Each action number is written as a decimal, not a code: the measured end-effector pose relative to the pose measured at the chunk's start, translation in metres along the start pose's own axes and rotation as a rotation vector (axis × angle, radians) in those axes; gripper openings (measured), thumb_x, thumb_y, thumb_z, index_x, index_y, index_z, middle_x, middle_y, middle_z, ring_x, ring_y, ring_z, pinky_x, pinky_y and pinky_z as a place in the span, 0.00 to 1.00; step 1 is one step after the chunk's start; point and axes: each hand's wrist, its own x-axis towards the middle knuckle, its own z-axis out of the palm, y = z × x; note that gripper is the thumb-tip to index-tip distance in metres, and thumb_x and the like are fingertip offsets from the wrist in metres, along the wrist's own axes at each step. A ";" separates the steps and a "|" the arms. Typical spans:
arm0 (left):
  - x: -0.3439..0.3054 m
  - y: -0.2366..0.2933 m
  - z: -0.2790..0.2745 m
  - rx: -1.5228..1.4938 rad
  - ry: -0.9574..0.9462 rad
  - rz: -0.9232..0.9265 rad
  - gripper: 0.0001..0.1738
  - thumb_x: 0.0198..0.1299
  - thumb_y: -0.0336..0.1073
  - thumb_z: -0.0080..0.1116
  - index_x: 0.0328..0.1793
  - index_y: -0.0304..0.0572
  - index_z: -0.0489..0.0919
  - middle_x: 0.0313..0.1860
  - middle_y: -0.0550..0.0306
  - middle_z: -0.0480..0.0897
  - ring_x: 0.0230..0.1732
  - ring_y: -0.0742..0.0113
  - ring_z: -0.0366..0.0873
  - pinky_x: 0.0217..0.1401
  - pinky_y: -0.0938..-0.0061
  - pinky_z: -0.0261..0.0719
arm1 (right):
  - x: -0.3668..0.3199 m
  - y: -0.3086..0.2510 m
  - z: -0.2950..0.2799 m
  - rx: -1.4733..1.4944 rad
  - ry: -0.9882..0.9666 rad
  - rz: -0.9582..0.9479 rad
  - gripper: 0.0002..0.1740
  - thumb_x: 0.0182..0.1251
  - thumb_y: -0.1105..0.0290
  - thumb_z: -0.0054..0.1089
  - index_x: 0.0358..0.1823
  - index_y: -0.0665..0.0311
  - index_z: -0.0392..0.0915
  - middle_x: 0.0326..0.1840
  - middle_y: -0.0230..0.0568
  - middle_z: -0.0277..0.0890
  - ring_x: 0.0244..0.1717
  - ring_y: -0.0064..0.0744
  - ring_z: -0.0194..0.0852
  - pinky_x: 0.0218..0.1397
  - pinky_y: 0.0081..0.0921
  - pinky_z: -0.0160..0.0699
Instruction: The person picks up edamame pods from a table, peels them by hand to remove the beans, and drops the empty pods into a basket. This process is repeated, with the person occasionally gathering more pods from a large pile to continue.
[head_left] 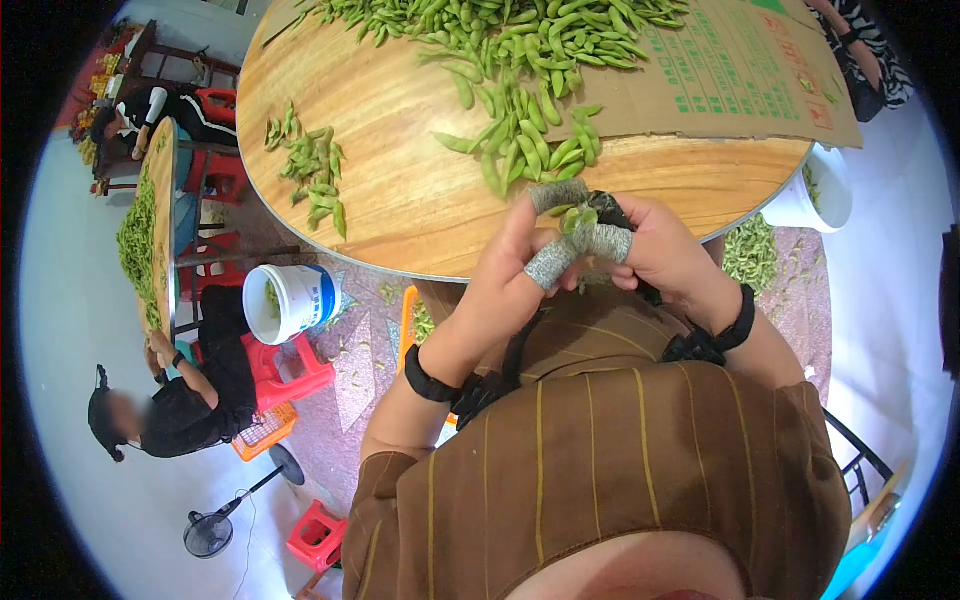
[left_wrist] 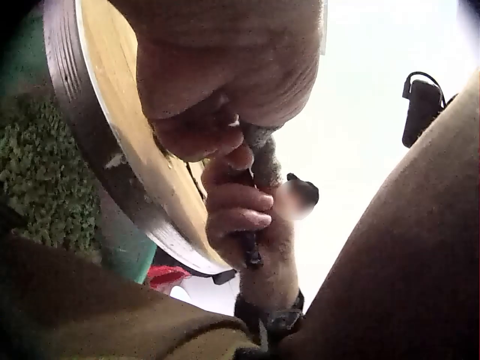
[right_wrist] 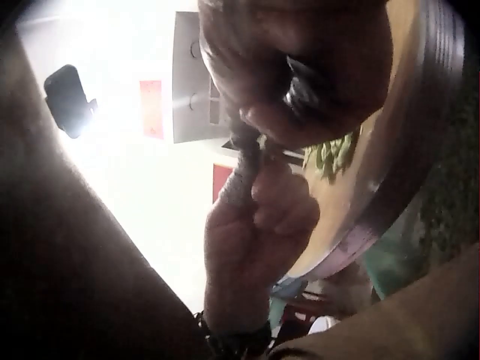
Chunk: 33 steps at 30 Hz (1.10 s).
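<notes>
My left hand (head_left: 508, 255) and right hand (head_left: 665, 245) meet just over the near edge of the round wooden table (head_left: 400, 225). Grey wrapping covers the thumbs and a left finger. Between the fingertips a green soybean pod (head_left: 573, 217) is pinched by the left hand. Curled right fingers grip a slim dark tool (left_wrist: 252, 251), whose kind is mostly hidden; a shiny part of it (right_wrist: 301, 88) shows in the right wrist view. Just beyond the hands, loose soybean pods (head_left: 525, 150) spill from a large heap (head_left: 500, 30).
A flattened cardboard sheet (head_left: 740, 90) lies under the heap. Left on the table is a smaller pile of pods (head_left: 315, 175). White buckets (head_left: 290, 305) stand at both sides, and a pod heap (head_left: 750, 250) lies on the floor. Another person (head_left: 195, 400) sits at a second table.
</notes>
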 end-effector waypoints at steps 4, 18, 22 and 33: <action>0.004 -0.013 -0.002 -0.195 0.026 -0.131 0.19 0.66 0.33 0.52 0.62 0.44 0.70 0.25 0.64 0.78 0.24 0.82 0.69 0.25 0.87 0.65 | 0.007 0.009 -0.003 0.258 -0.068 -0.085 0.08 0.67 0.67 0.59 0.42 0.63 0.78 0.21 0.25 0.69 0.16 0.11 0.59 0.17 0.12 0.57; -0.005 -0.022 -0.006 -0.421 -0.043 -0.214 0.10 0.67 0.36 0.53 0.46 0.37 0.79 0.24 0.61 0.78 0.23 0.80 0.69 0.27 0.85 0.66 | 0.000 0.022 0.000 0.283 -0.021 -0.162 0.08 0.67 0.67 0.59 0.43 0.62 0.77 0.21 0.24 0.68 0.17 0.12 0.57 0.19 0.12 0.54; -0.008 -0.033 -0.006 -0.988 -0.345 -0.260 0.09 0.66 0.35 0.54 0.47 0.37 0.77 0.25 0.60 0.78 0.23 0.77 0.70 0.27 0.81 0.66 | -0.002 0.032 -0.001 0.315 -0.101 -0.195 0.07 0.68 0.68 0.58 0.42 0.62 0.77 0.22 0.23 0.66 0.18 0.12 0.57 0.20 0.13 0.54; -0.018 -0.027 -0.005 -0.148 0.115 -0.223 0.10 0.64 0.37 0.57 0.43 0.37 0.77 0.25 0.68 0.76 0.23 0.77 0.69 0.24 0.78 0.66 | -0.005 0.046 0.015 -0.034 0.141 -0.351 0.08 0.67 0.73 0.53 0.45 0.66 0.73 0.30 0.28 0.72 0.30 0.21 0.70 0.35 0.20 0.72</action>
